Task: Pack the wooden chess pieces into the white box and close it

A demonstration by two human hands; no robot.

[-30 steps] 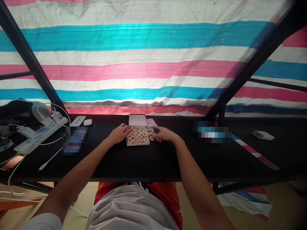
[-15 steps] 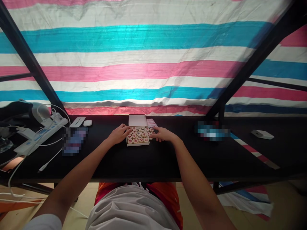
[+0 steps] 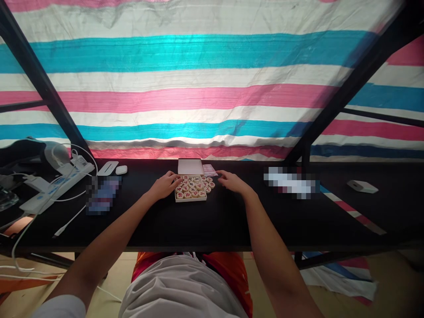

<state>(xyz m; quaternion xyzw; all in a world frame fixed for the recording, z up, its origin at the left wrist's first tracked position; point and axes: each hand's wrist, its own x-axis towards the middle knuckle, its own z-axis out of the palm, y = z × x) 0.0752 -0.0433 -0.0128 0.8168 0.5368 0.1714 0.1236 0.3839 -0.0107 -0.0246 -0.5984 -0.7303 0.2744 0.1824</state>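
A shallow white box (image 3: 191,200) on the black table holds several round xiangqi pieces (image 3: 192,185) with red and dark characters. My left hand (image 3: 164,184) is at the box's left side, its outstretched fingers resting on the edge and the nearest pieces. More loose xiangqi pieces (image 3: 208,184) are grouped against the box's right side. Just right of them is my right hand (image 3: 232,182), fingers apart and holding nothing. Behind the box lies its white lid (image 3: 190,167), beside a pink printed paper (image 3: 209,170).
A blurred-out phone-like object (image 3: 104,194), a white cable (image 3: 69,221), a small white case (image 3: 121,170) and a power strip (image 3: 56,190) lie to the left. On the right are another blurred object (image 3: 291,182) and a white block (image 3: 363,186). Striped sheeting (image 3: 198,97) hangs behind.
My right hand has drawn back to the right from the loose pieces, leaving more of them visible. My left hand has stayed at the box.
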